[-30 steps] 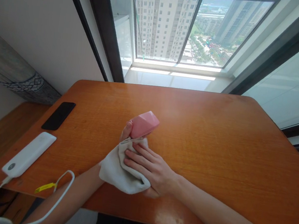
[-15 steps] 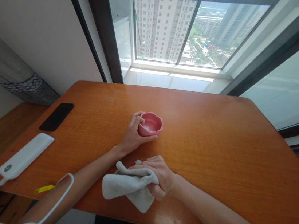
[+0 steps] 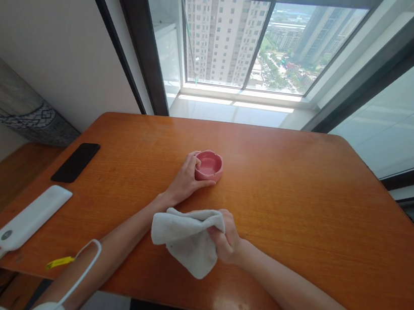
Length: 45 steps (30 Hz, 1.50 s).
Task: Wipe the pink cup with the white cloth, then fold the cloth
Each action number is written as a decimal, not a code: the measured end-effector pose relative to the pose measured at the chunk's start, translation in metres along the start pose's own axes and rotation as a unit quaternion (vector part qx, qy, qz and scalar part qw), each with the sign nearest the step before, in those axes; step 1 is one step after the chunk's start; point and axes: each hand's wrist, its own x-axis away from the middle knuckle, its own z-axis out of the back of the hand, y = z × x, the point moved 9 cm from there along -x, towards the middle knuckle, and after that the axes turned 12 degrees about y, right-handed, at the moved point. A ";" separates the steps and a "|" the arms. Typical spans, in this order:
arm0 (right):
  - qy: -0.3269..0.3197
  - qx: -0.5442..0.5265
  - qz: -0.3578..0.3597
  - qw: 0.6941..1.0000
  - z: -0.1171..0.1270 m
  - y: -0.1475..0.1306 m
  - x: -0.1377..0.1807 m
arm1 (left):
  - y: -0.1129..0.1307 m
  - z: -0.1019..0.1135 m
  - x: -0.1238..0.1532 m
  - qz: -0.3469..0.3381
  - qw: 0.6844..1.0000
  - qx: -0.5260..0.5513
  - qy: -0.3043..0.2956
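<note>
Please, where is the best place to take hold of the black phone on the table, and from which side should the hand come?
The black phone lies flat near the left edge of the table, with nothing touching it. Probably best to come from above and pinch its two long edges near the middle, since it is thin and narrow across. The white power bank lies closer to the person, apart from it.

High-rise flat, wooden desk, tower-view window

Bright daylight admitted through window at top centre. Soft glare seen on wooden table. Edges bent by wide-angle distortion. Focus sharp throughout.
</note>
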 end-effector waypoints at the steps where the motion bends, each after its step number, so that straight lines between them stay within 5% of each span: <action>1: 0.028 -0.006 -0.039 0.999 0.005 0.007 0.000 | -0.002 -0.001 0.001 0.002 1.000 -0.003 -0.006; 5: 0.150 -0.080 -0.223 0.960 0.024 0.035 0.010 | -0.006 0.002 0.008 0.011 0.999 -0.013 -0.041; 9: 0.246 -0.164 -0.321 0.900 0.035 0.040 0.029 | 0.010 0.033 0.026 0.051 0.997 0.048 -0.011; 13: 0.271 -0.236 -0.355 0.863 0.032 0.027 0.049 | 0.035 0.068 0.061 0.147 0.981 0.127 0.023; 16: 0.302 -0.265 -0.347 0.847 0.029 0.012 0.065 | 0.041 0.075 0.101 0.257 0.951 0.173 0.018; 21: 0.368 -0.277 -0.346 0.817 0.021 0.005 0.103 | 0.061 0.068 0.147 0.245 0.937 0.249 0.022; 24: 0.378 -0.240 -0.323 0.834 0.015 0.004 0.122 | 0.069 0.062 0.157 0.246 0.931 0.267 0.039; 27: 0.346 -0.142 -0.285 0.882 0.012 -0.004 0.129 | 0.076 0.069 0.154 0.233 0.941 0.231 0.082; 34: 0.277 0.049 -0.181 0.942 0.034 -0.028 0.116 | 0.122 0.100 0.140 0.024 0.991 0.089 0.095; 40: 0.170 -0.037 -0.254 0.951 0.038 -0.029 0.085 | 0.144 0.101 0.139 -0.067 0.997 0.033 0.028; 45: 0.138 -0.073 -0.157 0.975 0.029 -0.064 0.043 | 0.131 0.109 0.138 -0.028 0.998 0.039 0.036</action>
